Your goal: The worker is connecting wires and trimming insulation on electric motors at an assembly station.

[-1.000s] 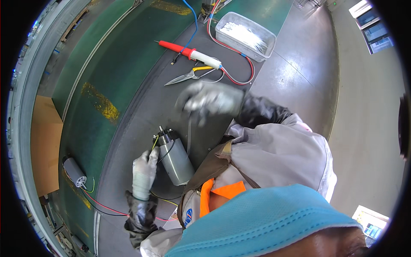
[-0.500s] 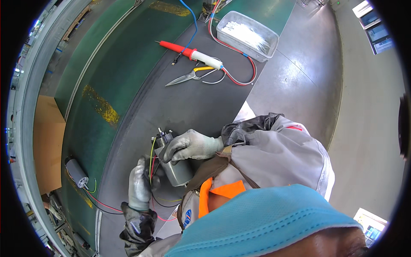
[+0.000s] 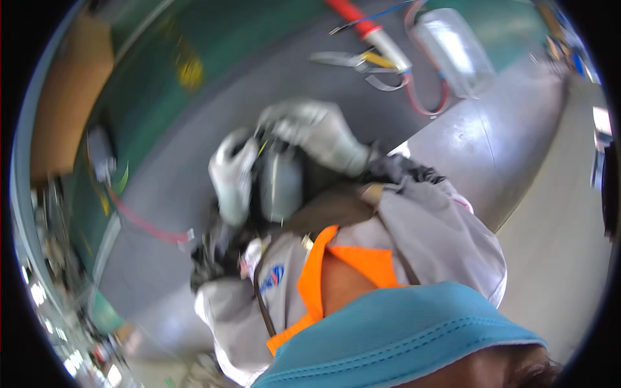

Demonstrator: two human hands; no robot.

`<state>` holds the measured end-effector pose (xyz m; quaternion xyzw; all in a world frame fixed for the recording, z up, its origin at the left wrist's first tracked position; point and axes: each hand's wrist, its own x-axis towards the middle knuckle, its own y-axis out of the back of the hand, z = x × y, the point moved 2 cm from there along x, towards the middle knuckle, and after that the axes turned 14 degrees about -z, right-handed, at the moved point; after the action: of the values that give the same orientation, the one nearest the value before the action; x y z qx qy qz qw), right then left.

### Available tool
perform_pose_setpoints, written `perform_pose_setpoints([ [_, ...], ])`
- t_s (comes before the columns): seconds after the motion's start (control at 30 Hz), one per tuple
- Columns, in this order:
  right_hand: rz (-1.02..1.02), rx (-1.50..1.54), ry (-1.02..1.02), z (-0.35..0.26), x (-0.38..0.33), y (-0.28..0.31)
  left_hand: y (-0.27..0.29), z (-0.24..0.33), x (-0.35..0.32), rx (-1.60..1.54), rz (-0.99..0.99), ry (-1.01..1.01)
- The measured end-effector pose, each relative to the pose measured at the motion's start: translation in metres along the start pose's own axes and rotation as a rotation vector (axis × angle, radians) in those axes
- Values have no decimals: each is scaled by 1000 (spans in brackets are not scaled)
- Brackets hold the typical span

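A grey cylindrical motor lies close against my front, blurred by motion. My left hand, in a grey-white glove, is beside it with thumb and fingers curled together near its far end. Across that far end bends my right hand, gloved alike, its fingers closed and meeting the left fingertips. A short bit of yellow wire shows between the hands. What the fingertips pinch is too smeared to make out.
Farther right on the dark bench lie a red-and-white probe, yellow-handled snips and a translucent bin. Another motor trails a red wire at the left. A cardboard sheet stands beyond it.
The whole view has turned and blurred. Both hands have come together at the motor's far end; the left moved up from beside the hanging wires, and the motor now points more straight ahead.
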<state>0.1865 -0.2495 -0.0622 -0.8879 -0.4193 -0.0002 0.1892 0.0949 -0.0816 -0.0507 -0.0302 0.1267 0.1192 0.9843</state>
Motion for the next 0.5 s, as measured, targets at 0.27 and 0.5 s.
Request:
perform_pose_setpoints([
  [0.27,108,36,-188,-12,18,-27,17,-5,0,-90,-68,-12],
  [0.5,-13,164,-393,-23,29,-18,21,-2,-5,130,-92,-102],
])
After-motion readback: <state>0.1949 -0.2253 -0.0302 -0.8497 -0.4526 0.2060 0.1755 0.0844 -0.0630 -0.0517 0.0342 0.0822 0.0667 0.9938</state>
